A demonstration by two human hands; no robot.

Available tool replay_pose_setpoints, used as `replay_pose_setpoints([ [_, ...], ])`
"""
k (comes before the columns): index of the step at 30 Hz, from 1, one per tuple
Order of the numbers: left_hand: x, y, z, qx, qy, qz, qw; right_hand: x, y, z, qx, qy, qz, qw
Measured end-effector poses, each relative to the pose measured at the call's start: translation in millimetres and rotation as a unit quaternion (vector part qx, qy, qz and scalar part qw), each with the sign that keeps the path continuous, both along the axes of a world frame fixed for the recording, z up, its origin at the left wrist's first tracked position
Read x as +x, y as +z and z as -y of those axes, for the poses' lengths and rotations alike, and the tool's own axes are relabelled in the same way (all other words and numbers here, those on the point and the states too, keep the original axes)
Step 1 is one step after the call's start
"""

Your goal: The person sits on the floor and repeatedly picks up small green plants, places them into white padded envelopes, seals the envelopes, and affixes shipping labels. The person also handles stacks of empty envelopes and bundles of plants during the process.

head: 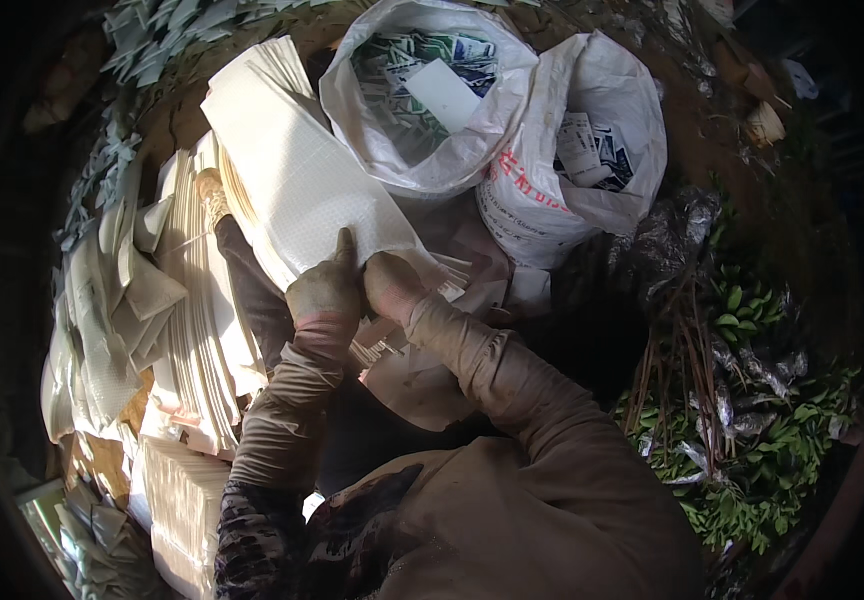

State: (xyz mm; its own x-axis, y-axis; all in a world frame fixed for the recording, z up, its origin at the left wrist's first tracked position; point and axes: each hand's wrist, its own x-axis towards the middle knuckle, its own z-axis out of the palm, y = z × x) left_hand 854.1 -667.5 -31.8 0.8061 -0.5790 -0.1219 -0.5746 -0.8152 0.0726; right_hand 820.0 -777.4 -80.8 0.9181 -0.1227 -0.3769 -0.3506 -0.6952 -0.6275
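A thick stack of white bubble-lined bags (304, 165) lies slantwise in front of me, across my legs. My left hand (324, 289), in a dirty work glove, grips the near end of the top bag. Its thumb lies flat on the bubbled surface and the other fingers are curled out of sight. Close beside it, my gloved right hand (394, 286) is curled against the same near edge. Its fingertips are hidden, so I cannot tell whether it pinches the bag. The plastic looks rumpled just beyond both hands.
Two white woven sacks (420, 169) (529, 217) full of printed packets stand beyond the stack. More bundled white bags (199, 300) stand at the left, above another bundle (180, 510). Leafy saplings (747, 420) with plastic-wrapped parts lie at the right. A shoe (212, 196) shows beside the stack.
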Motion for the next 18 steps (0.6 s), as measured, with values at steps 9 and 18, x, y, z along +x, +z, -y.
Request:
replay_pose_setpoints([
  [9, 6, 37, 11, 0.03, -0.026, 0.063, 0.997, -39, 48, -1, 0.155, -0.081, 0.309, 0.935],
  [18, 44, 7, -7, -0.083, -0.032, 0.019, 0.996, -447, 97, 290, -0.403, -0.444, 0.131, 0.789],
])
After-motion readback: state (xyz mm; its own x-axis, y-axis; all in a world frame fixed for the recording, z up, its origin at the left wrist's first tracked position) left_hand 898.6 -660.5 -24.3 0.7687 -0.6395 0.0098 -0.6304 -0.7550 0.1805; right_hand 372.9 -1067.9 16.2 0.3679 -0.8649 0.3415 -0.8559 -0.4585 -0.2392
